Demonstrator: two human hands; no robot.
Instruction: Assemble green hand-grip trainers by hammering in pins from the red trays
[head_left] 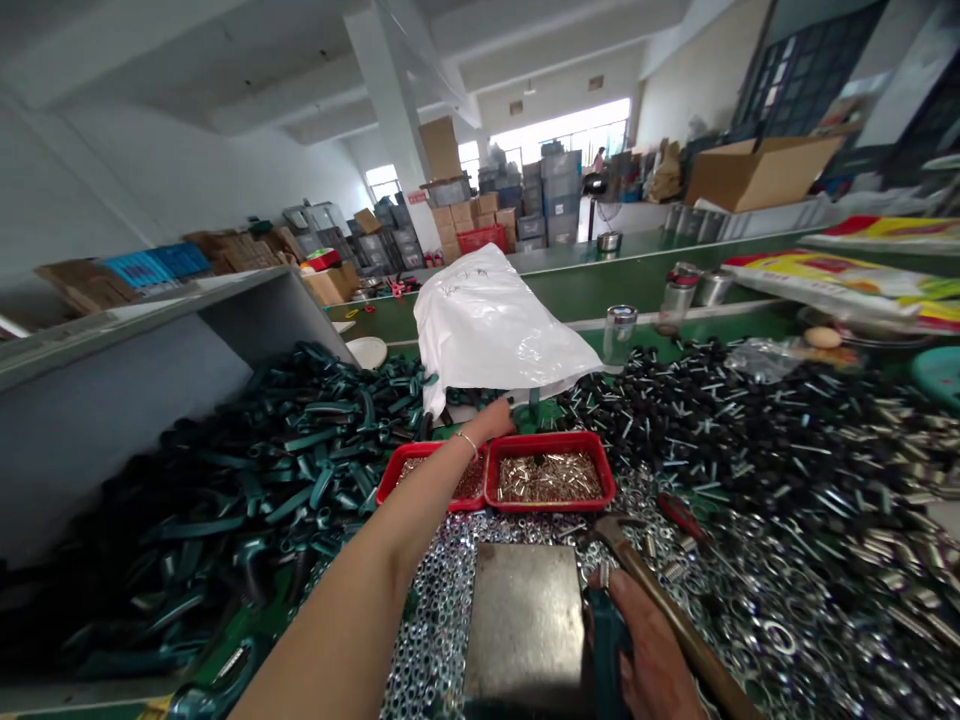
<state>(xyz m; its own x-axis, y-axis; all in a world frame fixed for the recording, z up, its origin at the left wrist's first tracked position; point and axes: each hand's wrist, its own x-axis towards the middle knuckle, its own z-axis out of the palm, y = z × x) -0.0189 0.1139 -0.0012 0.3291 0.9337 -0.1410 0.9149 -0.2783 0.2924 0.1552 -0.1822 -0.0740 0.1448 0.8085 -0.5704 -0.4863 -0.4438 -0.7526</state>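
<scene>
My left hand (496, 420) reaches out past two red trays, close to the lower edge of a white plastic bag (502, 330). Its fingers point away from me and are too small and blurred to tell what they hold, if anything. The left tray (390, 480) and the right tray (609, 482) contain small brassy metal pieces. At the lower right, my right hand (652, 640) is closed around a dark teal handle (609, 650), held upright with a threaded metal piece (604, 573) at its top. This handle stands beside a flat steel block (525, 620).
Teal handles (330, 430) are heaped at left, under a grey shelf (150, 330). A hammer (660, 595) and red-handled screwdriver (681, 515) lie at right among metal rings (780, 635). Black knobs with bolts (697, 420) spread behind them. Glass jars (621, 335) stand farther back.
</scene>
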